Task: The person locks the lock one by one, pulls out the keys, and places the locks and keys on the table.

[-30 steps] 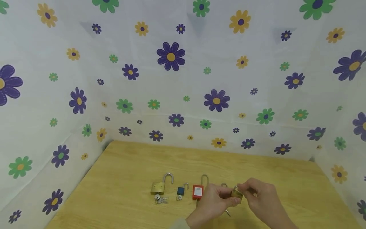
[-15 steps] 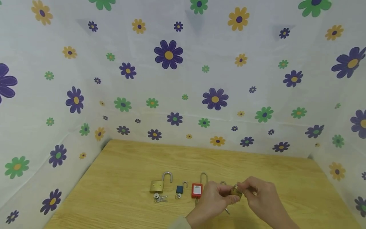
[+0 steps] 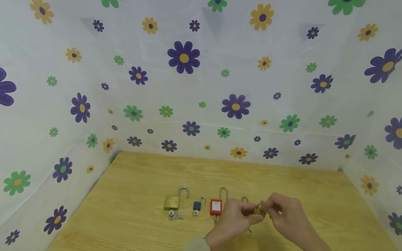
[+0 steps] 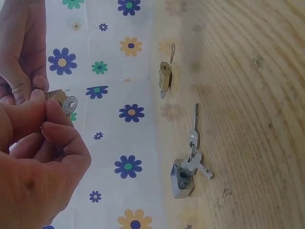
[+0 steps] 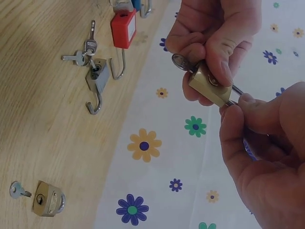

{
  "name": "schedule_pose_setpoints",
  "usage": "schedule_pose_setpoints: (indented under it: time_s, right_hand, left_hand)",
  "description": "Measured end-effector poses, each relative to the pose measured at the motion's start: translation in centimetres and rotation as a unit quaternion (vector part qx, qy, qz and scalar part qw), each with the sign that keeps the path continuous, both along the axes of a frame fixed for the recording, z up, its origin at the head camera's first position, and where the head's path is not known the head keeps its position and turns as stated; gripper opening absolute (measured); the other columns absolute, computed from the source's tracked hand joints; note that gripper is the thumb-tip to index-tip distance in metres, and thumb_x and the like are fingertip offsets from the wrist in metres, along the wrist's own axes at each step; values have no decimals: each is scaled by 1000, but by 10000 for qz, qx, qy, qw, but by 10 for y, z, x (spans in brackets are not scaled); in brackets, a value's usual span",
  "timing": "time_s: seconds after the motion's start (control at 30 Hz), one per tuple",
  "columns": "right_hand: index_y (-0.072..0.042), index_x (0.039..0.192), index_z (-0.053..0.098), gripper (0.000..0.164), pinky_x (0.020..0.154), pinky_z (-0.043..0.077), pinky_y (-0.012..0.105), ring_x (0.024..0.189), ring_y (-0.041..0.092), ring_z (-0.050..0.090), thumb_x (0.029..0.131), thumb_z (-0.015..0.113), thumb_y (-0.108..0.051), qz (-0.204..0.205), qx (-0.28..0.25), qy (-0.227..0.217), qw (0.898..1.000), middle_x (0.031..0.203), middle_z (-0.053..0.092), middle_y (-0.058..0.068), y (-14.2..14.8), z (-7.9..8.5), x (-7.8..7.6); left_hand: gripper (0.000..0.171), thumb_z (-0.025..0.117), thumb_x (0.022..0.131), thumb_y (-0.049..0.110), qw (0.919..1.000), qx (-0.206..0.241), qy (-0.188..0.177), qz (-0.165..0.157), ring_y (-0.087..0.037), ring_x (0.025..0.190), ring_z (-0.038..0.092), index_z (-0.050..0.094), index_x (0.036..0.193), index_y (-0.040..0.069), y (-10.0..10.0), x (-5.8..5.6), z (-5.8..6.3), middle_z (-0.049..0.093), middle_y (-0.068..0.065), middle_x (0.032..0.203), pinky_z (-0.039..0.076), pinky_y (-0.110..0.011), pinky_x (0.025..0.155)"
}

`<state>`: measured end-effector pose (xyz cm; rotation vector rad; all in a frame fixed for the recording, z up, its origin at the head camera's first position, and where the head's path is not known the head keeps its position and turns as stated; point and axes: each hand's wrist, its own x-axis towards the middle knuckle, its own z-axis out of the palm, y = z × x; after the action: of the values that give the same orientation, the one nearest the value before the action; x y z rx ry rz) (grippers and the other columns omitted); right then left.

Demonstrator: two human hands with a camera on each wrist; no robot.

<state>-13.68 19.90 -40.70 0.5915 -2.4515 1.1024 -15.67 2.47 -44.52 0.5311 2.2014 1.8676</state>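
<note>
Both hands meet over the table around a small brass padlock [image 5: 208, 87]. My left hand [image 3: 235, 217] grips the padlock's body between thumb and fingers. A key [image 5: 181, 61] sticks out of its bottom, also visible in the left wrist view as a round key head [image 4: 70, 104]. With thumb and forefinger, my right hand [image 3: 287, 212] pinches the shackle at the other end. Fingertips hide part of the shackle, so whether it is locked cannot be told. Behind the left hand lies a silver padlock [image 5: 97, 76] with its shackle open and keys [image 5: 78, 57] attached.
To the left stand a red padlock [image 3: 216, 207], a small blue padlock [image 3: 196, 206] and a large brass padlock [image 3: 171, 203] with keys [image 3: 176, 215], their shackles open. Another brass padlock [image 5: 46, 198] lies beside a loose key [image 5: 18, 190]. Flowered cloth [image 3: 201, 87] walls the table's back and sides.
The head view has shifted slightly. Both hands keep nearly the same hold on the brass padlock, and the padlocks on the table stay where they were.
</note>
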Motion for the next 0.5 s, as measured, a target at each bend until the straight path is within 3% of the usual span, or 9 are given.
schedule_pose_setpoints:
  time_s: [0.2, 0.4, 0.5]
  right_hand:
    - [-13, 69, 62, 41, 59, 57, 19, 76, 5, 74, 75, 70, 26, 115, -166, -192, 9996, 77, 77, 4, 0, -3, 3]
    - [-13, 69, 62, 40, 58, 58, 21, 75, 8, 74, 76, 68, 26, -25, -373, -423, 9984, 78, 77, 4, -1, -4, 5]
    - [-12, 72, 63, 36, 65, 58, 18, 80, 5, 74, 80, 69, 23, -151, -481, -646, 9966, 82, 77, 3, -1, -3, 5]
  left_hand:
    - [16, 80, 89, 14, 9998, 110, -147, -48, 4, 73, 68, 81, 101, 4, 1, 0, -3, 81, -6, 91, 54, -14, 64]
    - [16, 81, 88, 12, 9996, 187, -189, 5, 2, 76, 70, 81, 102, 4, 1, 2, 1, 81, -7, 91, 55, -14, 64]
    - [17, 80, 89, 14, 9996, 197, -200, -71, 3, 76, 70, 81, 103, 5, 0, 2, 3, 81, -6, 92, 55, -15, 65]
